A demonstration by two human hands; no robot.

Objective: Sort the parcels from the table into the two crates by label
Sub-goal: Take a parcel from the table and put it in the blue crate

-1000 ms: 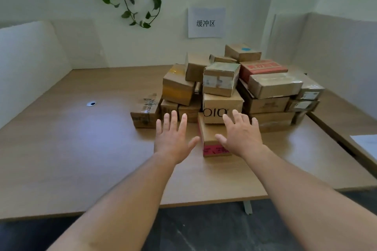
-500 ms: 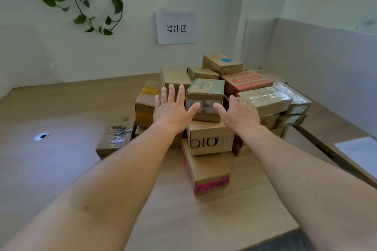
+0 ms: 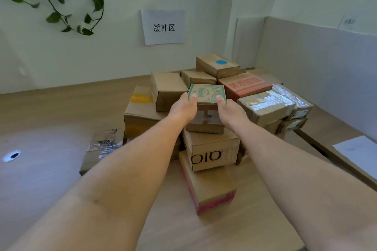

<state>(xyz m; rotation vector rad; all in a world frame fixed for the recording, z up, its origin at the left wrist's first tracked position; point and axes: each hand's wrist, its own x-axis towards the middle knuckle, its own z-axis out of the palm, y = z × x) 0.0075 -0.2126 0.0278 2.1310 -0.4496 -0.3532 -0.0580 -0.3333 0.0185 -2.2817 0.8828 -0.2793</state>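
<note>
Our arms stretch straight forward. Our left hand (image 3: 184, 108) grips the green-printed parcel (image 3: 206, 93) on its left side; our right hand (image 3: 230, 112) grips its right, thumbs over the top.

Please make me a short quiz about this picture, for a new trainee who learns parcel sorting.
1. Which parcel do the left hand and the right hand hold? A: the green-printed box. B: a box with a blue dot. C: a box with a red top.
2. True or false: the green-printed box already lies in a crate.
3. Fill in: the lower box just under it bears the black marking ___.

Key: 1 A; 2 false; 3 OIO.
</note>
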